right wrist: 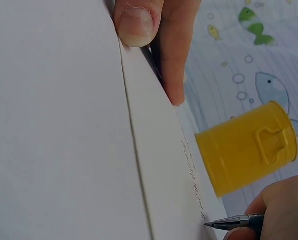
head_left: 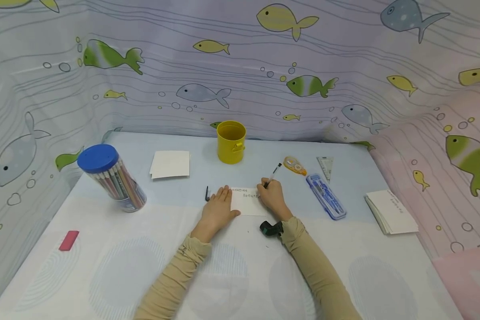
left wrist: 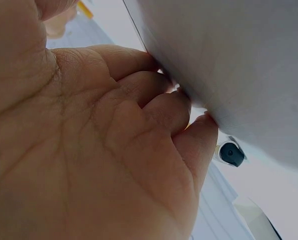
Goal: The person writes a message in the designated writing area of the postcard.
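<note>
My left hand (head_left: 218, 208) rests on the left edge of a small white card (head_left: 248, 206), fingers extended and thumb at its lower edge. Handwritten lines run along the card's upper part. My right hand (head_left: 273, 198) pinches a pen (head_left: 275, 171), whose dark end points up and away. In the right wrist view the pen's tip (right wrist: 208, 224) is right at the end of a line of writing. Just left of my left hand lies a black pen cap (head_left: 207, 194). The left wrist view shows the left palm (left wrist: 99, 140) with its fingertips against the pale surface.
Behind the card stands a yellow bucket (head_left: 230, 151). Blank cards (head_left: 170, 164) and a blue-lidded jar of pencils (head_left: 118, 182) are left, with a red block (head_left: 69, 240). Rightward lie correction tape (head_left: 294, 165), a set square (head_left: 326, 167), a blue case (head_left: 326, 196) and written cards (head_left: 391, 212).
</note>
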`<act>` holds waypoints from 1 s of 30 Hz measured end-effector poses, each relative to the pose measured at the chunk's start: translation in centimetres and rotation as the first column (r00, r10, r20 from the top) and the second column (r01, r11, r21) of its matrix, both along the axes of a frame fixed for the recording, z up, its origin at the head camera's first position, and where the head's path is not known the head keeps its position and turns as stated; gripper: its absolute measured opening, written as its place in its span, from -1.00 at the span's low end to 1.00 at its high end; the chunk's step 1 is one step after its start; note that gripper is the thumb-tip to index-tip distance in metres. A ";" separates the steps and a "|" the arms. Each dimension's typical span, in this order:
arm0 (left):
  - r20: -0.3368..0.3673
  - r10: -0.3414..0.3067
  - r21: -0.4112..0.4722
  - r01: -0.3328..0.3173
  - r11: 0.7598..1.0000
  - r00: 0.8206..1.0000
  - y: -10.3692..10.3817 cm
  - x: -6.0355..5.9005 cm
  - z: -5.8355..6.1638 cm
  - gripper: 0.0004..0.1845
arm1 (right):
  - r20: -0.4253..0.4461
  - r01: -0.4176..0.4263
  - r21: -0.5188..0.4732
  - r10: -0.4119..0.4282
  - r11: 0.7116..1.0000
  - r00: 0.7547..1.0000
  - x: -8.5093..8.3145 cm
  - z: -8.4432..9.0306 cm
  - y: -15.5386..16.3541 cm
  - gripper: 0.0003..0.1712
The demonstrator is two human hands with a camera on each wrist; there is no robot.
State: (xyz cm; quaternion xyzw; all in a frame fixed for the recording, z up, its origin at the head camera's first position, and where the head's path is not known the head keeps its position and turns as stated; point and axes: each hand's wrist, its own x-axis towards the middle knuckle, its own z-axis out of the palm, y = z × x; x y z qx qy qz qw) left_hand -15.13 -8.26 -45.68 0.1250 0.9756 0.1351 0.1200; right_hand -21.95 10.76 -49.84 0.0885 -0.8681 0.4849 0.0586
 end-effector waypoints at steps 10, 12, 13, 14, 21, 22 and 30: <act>-0.015 -0.005 -0.003 0.005 1.000 1.000 0.0 0.0 0.1 -0.15 | 0.015 0.025 -0.174 -0.023 0.984 1.000 -0.1 -0.2 0.3 -0.54; -0.017 -0.005 0.008 0.005 1.000 1.000 0.0 0.0 0.1 -0.15 | 0.038 0.054 -0.316 -0.044 0.947 0.998 -0.1 -0.2 0.6 -0.55; -0.015 -0.004 0.015 0.004 1.000 1.000 0.0 0.0 0.0 -0.15 | 0.059 0.077 -0.384 -0.059 0.920 0.996 -0.1 -0.2 0.7 -0.55; -0.013 -0.004 0.015 0.005 1.000 1.000 0.0 0.0 0.0 -0.15 | 0.087 0.102 -0.448 -0.070 0.888 0.994 -0.1 -0.2 0.9 -0.55; 0.005 -0.001 0.012 0.001 1.000 1.000 -0.2 0.2 -0.2 -0.14 | 0.246 0.224 -0.665 -0.074 0.713 0.967 0.2 0.3 1.6 -0.56; 0.002 -0.002 0.014 0.002 1.000 1.000 -0.2 0.1 -0.2 -0.14 | 0.249 0.224 -0.682 -0.067 0.696 0.966 0.1 0.3 1.7 -0.56; -0.025 0.005 0.036 -0.004 0.999 1.000 -0.1 -0.3 -0.1 -0.20 | 0.209 0.184 -0.752 -0.035 0.634 0.977 0.0 0.4 2.1 -0.66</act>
